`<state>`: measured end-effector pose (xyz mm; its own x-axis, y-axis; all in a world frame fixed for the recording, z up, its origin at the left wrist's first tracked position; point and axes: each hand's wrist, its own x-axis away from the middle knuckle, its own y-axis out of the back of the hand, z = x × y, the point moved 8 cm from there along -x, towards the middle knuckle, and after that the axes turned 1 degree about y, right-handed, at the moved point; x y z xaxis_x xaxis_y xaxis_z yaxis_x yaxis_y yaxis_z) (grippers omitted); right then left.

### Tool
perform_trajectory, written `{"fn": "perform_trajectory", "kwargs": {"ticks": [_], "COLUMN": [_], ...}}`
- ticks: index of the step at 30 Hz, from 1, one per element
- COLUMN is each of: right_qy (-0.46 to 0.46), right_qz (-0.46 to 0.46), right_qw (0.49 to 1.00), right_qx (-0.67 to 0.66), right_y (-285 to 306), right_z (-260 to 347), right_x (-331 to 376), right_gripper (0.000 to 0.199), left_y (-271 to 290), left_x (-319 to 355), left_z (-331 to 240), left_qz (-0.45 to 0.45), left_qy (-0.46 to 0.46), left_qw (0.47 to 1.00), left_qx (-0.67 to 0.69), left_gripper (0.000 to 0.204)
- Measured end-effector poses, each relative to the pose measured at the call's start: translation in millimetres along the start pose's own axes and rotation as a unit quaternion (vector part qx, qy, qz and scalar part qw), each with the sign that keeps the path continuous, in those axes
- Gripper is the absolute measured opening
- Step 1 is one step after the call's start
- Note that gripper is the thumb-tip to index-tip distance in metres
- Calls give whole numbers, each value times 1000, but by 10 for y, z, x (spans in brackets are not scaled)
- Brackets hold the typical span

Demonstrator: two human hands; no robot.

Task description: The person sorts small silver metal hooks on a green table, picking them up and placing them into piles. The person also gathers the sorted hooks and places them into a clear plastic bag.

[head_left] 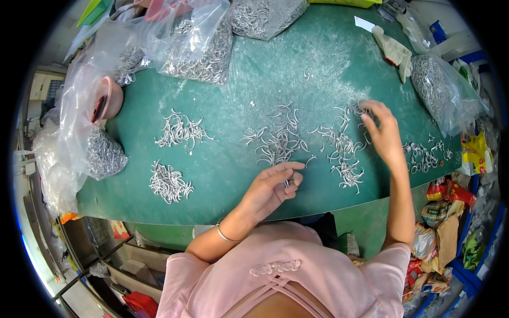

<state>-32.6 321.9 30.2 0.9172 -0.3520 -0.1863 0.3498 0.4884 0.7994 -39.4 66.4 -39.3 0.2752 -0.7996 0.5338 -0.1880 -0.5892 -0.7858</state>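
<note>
Grasping a small metal piece [288, 183] between the bent fingers of the left hand [269, 190], just below the middle heap [281, 142] of curved silvery pieces; reaching with the right hand [383, 127], fingers curled, to the upper end of the next heap over [343, 148], but cannot tell whether pinching anything there. Showing farther out, on the green table [225, 138], a scatter of small rings [426, 160] to the right, and to the left a farther heap [180, 130] and a nearer heap [169, 184]. Bordered by filled clear bags [199, 63], a pink cup [113, 100] and a pale glove [393, 52].
</note>
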Motion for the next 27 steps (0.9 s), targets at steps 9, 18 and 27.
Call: {"fn": "perform_trajectory", "kwargs": {"ticks": [9, 18, 27], "right_qy": [107, 57, 105], "right_qz": [86, 104, 116], "right_qw": [988, 993, 987], "right_qx": [76, -12, -48], "right_y": [-594, -330, -430], "right_z": [693, 541, 653], "right_x": [147, 147, 206], "right_gripper": [18, 17, 18], "left_y": [-86, -546, -468], "left_x": [-43, -837, -706], "left_z": [-313, -754, -1096], "left_qz": [-73, -82, 61], "left_qy": [-165, -296, -296], "left_qw": [869, 451, 708], "left_qx": [-460, -838, -638], "left_gripper": [26, 22, 20]}}
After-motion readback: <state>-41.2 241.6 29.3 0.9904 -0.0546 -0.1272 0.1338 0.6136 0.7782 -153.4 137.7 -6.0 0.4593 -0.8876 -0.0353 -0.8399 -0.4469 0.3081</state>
